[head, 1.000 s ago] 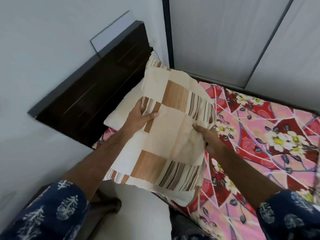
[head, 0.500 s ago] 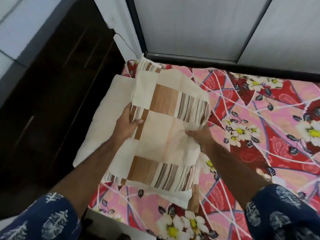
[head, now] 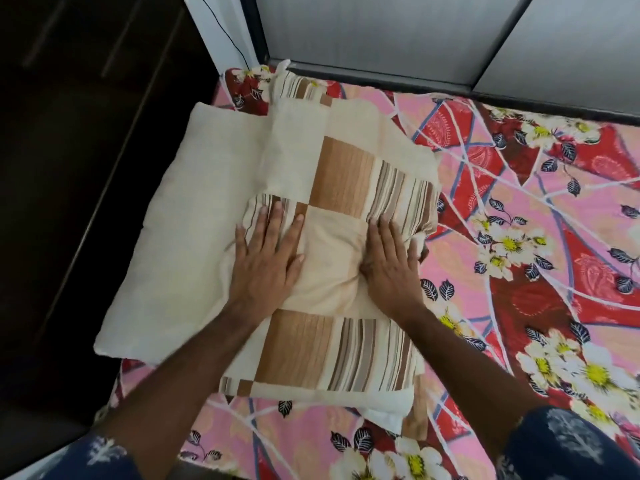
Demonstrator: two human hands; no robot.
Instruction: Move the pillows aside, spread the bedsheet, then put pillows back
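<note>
Both hands lie flat with fingers straight, pressing down on the patterned pillow [head: 346,244]: the left hand [head: 266,258] at about 9 o'clock from that pillow's middle, the right hand [head: 389,263] at about 3 o'clock, a puckered cream patch between them. Two pillows show. A plain pillow [head: 194,244], cream all over, lies underneath, and the patterned one, in cream, tan and striped blocks, rests on top of it, shifted toward 3 o'clock so that the plain one sticks out toward 9 o'clock. Each pillow's long axis runs roughly from 12 to 6 o'clock, tilted a little so the far end leans toward 1 o'clock; the patterned pillow's far corner points at 12 o'clock toward the grey panels [head: 433,29]. One bedsheet [head: 536,220], pink and red with white flowers, covers the bed under the pillows. The plain pillow's 9 o'clock edge touches or nearly touches the dark headboard [head: 86,150], and its near corner hangs at the bed's edge around 8 o'clock. At 12 o'clock the sheet ends against the dark rail below the panels. Open sheet stretches from 1 to 5 o'clock, and a narrower strip lies at 6 o'clock between the pillows and the person's blue printed sleeves [head: 568,445]. A thin black cable [head: 228,32] runs down the white wall at 11 o'clock.
</note>
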